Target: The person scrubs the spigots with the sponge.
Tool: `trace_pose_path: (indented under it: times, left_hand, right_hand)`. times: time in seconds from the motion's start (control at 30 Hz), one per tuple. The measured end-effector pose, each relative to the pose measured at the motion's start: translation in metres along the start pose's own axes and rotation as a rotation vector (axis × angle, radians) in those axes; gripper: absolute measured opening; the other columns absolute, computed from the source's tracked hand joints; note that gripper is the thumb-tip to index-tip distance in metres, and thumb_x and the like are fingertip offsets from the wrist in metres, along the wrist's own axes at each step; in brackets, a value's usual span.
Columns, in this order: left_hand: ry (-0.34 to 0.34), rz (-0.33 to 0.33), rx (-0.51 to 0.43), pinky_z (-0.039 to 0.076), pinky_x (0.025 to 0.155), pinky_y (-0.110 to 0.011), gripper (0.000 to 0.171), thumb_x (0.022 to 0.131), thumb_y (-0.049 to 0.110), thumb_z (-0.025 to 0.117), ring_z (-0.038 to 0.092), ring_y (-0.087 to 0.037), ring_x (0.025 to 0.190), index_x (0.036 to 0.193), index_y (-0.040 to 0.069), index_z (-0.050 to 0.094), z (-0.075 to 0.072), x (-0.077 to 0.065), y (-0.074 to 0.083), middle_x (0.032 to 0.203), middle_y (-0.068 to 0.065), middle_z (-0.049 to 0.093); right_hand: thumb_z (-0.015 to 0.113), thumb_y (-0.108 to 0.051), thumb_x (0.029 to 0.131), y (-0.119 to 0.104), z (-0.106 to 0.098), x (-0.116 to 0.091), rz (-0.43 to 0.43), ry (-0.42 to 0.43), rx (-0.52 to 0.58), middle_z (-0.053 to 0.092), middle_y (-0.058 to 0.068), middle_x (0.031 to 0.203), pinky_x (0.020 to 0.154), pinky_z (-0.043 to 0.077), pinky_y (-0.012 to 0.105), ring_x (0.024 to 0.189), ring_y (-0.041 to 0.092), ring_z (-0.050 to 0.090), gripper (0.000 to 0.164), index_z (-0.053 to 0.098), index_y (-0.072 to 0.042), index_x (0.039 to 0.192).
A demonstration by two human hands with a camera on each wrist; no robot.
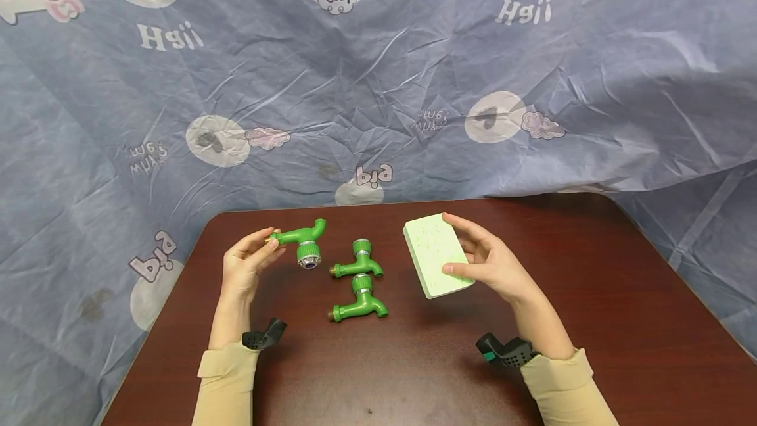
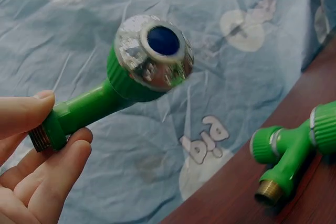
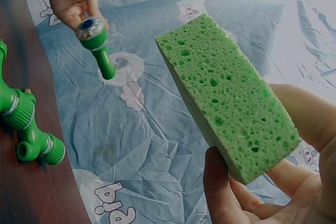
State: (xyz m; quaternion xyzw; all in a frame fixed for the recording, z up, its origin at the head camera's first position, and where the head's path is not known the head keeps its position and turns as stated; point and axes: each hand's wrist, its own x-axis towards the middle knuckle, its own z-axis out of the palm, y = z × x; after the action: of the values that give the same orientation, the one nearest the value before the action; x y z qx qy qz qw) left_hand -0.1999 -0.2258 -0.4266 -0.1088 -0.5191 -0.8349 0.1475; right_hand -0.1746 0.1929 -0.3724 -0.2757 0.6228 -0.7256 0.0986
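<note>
My left hand [image 1: 245, 265] pinches a green faucet [image 1: 300, 235] by its threaded brass inlet end, holding it up with the knob hanging downward. In the left wrist view the knob's silver cap with a dark blue centre [image 2: 163, 40] faces the camera. My right hand [image 1: 493, 261] grips a pale green sponge [image 1: 434, 255] by its right side, thumb on the near face and fingers at the far edge. The sponge [image 3: 226, 98] shows its porous surface in the right wrist view. Between the hands, two more green faucets lie on the table, a far one [image 1: 357, 268] and a near one [image 1: 357, 307].
The dark reddish-brown table [image 1: 378, 373] has its back edge against a blue printed cloth [image 1: 378, 104], which also hangs at both sides. Black camera mounts sit on the left wrist [image 1: 264, 335] and the right wrist [image 1: 506, 351].
</note>
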Motion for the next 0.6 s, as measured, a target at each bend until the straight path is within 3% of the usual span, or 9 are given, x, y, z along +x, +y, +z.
trace_pose_path:
  times: [0.3,0.47,0.6]
  left_hand:
    - [0.130,-0.086,-0.065,0.053,0.081,-0.041,0.033,0.083,-0.020,0.056,0.066,-0.021,0.096,0.112,-0.007,0.065,-0.023,0.002,-0.004,0.099,-0.011,0.069]
    - [0.200,-0.163,-0.086,0.052,0.084,-0.039,0.035,0.084,-0.016,0.058,0.066,-0.019,0.094,0.116,-0.002,0.065,-0.037,0.002,-0.014,0.102,-0.010,0.068]
    - [0.218,-0.246,-0.063,0.051,0.086,-0.037,0.033,0.086,-0.015,0.057,0.066,-0.017,0.095,0.107,0.007,0.071,-0.050,0.001,-0.024,0.105,-0.009,0.067]
  right_hand:
    - [0.064,0.019,0.077,-0.004,-0.001,-0.001,-0.008,0.006,0.007,0.057,0.014,0.115,0.065,0.058,0.038,0.086,0.024,0.066,0.079,0.029,-0.001,0.145]
    - [0.063,0.018,0.078,-0.006,-0.002,-0.002,-0.010,0.010,0.011,0.058,0.014,0.114,0.064,0.058,0.038,0.085,0.024,0.067,0.078,0.029,-0.002,0.145]
    - [0.063,0.018,0.078,-0.005,-0.004,-0.002,-0.013,0.006,0.006,0.058,0.014,0.114,0.063,0.058,0.038,0.083,0.025,0.067,0.078,0.029,-0.002,0.145]
